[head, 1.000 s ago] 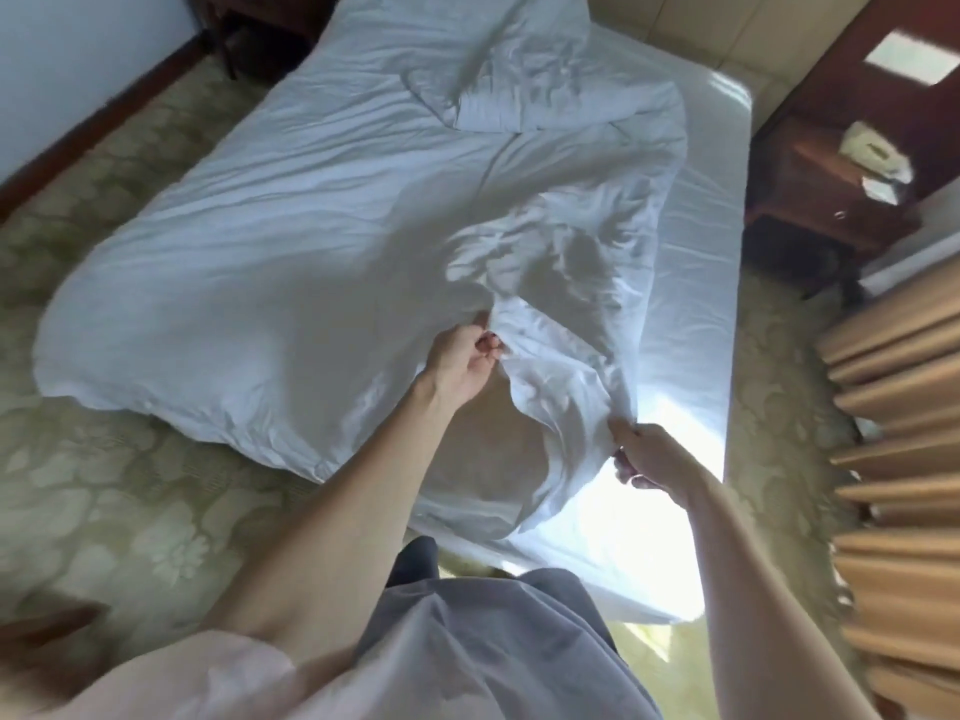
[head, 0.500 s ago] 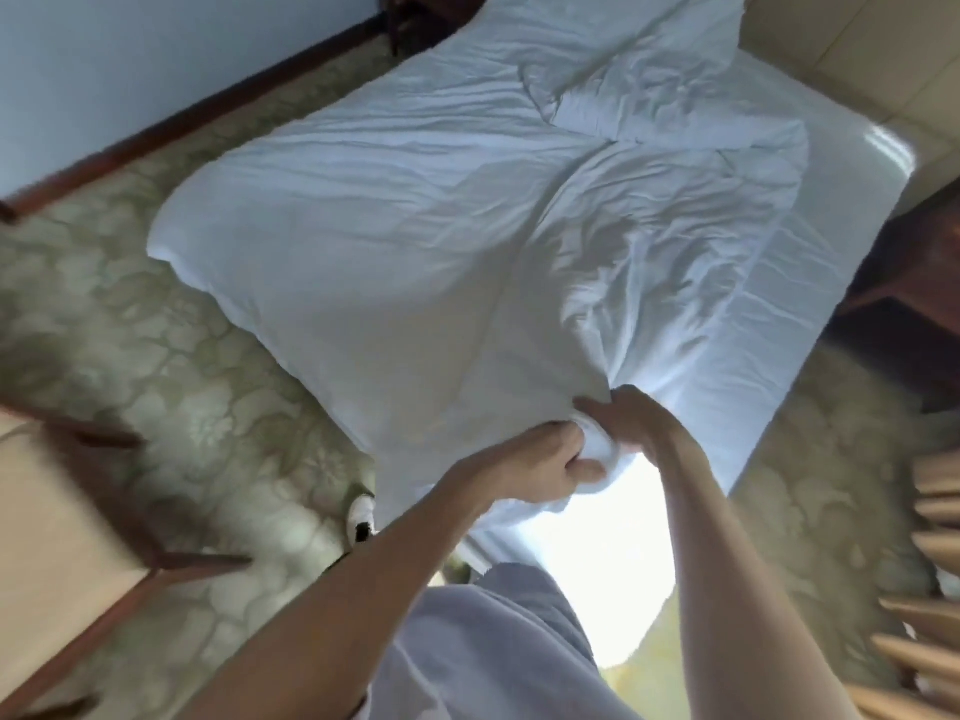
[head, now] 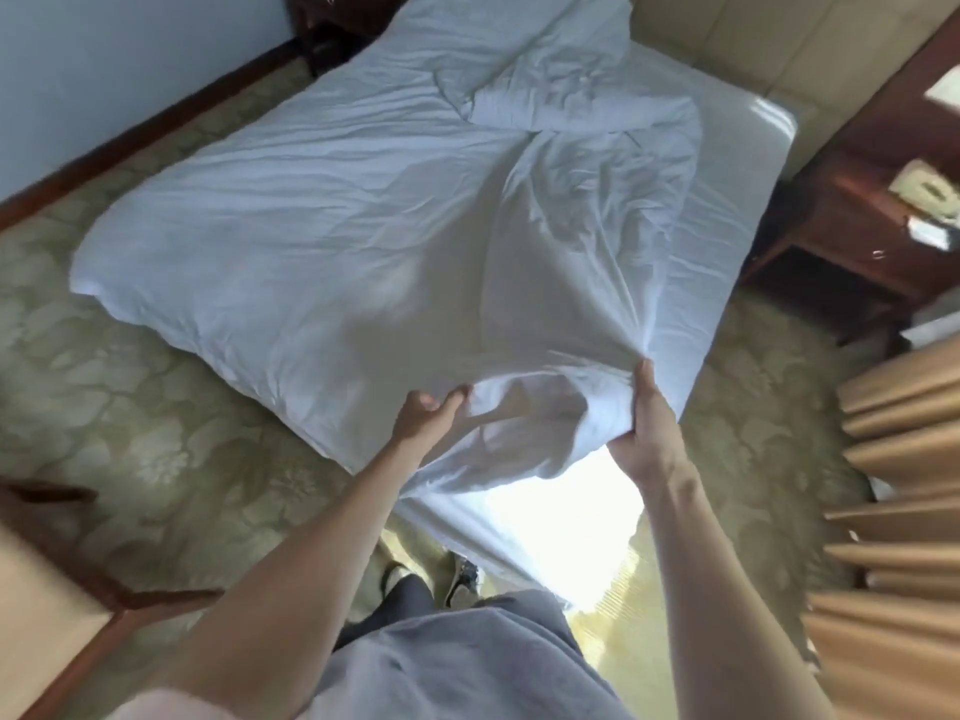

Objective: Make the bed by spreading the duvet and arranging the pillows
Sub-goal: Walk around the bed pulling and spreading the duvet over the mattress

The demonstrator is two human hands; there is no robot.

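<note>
A white duvet [head: 322, 210] lies crumpled across the bed [head: 727, 179], hanging over its left side toward the carpet. My left hand [head: 426, 413] grips the duvet's near edge, and my right hand [head: 644, 423] pinches a bunched fold of the same edge, lifted above the foot of the bed. A rumpled heap of white bedding [head: 550, 90] sits near the head; I cannot tell whether it is a pillow. The bare white sheet shows along the bed's right side.
A dark wooden nightstand [head: 862, 226] with a phone stands right of the bed. Tan curtains [head: 898, 511] hang at the far right. A wooden chair [head: 62, 615] is at lower left. Patterned green carpet [head: 156, 407] surrounds the bed, with my feet near its foot.
My hands, together half a second ago on one bunch of duvet, have moved apart along its edge. The view has shifted back to the right, showing the nightstand again.
</note>
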